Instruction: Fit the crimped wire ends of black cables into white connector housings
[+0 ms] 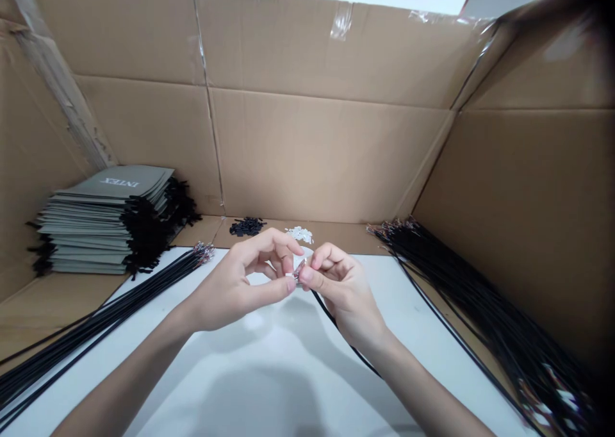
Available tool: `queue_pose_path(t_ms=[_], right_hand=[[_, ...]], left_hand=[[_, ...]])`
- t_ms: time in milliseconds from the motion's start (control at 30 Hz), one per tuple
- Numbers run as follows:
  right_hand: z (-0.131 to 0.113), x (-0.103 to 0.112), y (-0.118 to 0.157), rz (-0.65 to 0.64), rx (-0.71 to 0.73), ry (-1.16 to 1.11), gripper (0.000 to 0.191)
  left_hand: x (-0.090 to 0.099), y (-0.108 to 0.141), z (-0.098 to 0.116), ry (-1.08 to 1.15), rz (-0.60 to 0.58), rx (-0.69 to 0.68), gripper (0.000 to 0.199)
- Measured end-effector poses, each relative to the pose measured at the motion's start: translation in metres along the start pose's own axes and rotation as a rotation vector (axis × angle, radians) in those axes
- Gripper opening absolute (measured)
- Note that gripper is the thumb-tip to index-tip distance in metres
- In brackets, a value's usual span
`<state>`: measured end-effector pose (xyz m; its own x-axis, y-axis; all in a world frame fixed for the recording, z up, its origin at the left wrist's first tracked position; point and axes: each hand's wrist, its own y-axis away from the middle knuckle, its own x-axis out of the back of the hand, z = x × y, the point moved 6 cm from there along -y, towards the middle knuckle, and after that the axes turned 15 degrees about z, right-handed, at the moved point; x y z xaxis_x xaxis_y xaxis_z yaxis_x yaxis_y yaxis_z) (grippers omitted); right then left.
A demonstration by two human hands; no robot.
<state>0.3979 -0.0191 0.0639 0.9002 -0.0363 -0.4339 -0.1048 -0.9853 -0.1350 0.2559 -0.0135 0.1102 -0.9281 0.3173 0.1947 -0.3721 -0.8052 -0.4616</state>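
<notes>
Over the white table, my right hand (339, 289) pinches a black cable (327, 310) near its end, where thin stripped wires (300, 269) fan out. The cable runs down and right beneath my right wrist. My left hand (262, 277) faces it from the left, index finger raised and curved over the wires. Between my left thumb and a bent finger sits a small white piece (289, 275), mostly hidden. Its exact kind is too small to make out. Beyond my hands lie a pile of small white pieces (300, 234) and a pile of short black tubes (246, 226).
A bundle of black cables (158, 275) lies at left, and a larger cable bundle (461, 302) at right. Grey printed sleeves with black cords (91, 225) are stacked at the back left. Cardboard walls (331, 155) enclose the white tabletop (259, 373).
</notes>
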Motion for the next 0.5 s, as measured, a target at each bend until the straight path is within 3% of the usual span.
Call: queue_pose_path(t_ms=[500], right_hand=[[0.0008,-0.0033,-0.0001,-0.079,-0.102,-0.043,0.029]], left_hand=[[-0.0056,0.003,-0.0041,0.085,-0.047,0.073,0.018]])
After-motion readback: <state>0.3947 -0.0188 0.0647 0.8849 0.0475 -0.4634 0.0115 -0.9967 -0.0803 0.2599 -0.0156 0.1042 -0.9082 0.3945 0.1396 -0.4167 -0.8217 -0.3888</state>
